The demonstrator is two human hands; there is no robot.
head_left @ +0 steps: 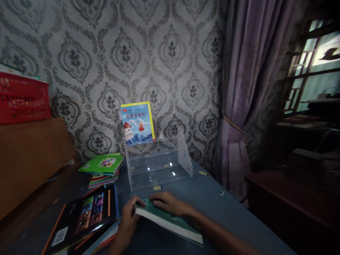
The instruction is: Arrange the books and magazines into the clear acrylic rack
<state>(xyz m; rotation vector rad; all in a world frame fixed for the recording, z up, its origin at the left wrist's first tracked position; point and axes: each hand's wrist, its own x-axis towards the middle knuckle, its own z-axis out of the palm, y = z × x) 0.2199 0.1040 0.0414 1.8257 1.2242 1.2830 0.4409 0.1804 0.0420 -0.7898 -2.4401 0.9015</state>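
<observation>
A thick book with a dark green cover (170, 224) lies tilted low in front of me, its white page edge facing me. My left hand (128, 219) grips its left end, the thumb on top of the cover. Stretched across the top of the same book is my right hand (168, 203), fingers laid on the cover and not wrapped around it. Just beyond both hands stands a clear acrylic tiered rack (159, 166). A blue picture book with a yellow border (139, 124) leans upright at the rack's upper left.
Left of my hands lies a pile of books topped by a black one (90, 216). Behind it is a stack with a green book (102, 164) on top. A red basket (23, 99) rests on a cardboard box (34, 156). A purple curtain (239, 106) hangs at the right.
</observation>
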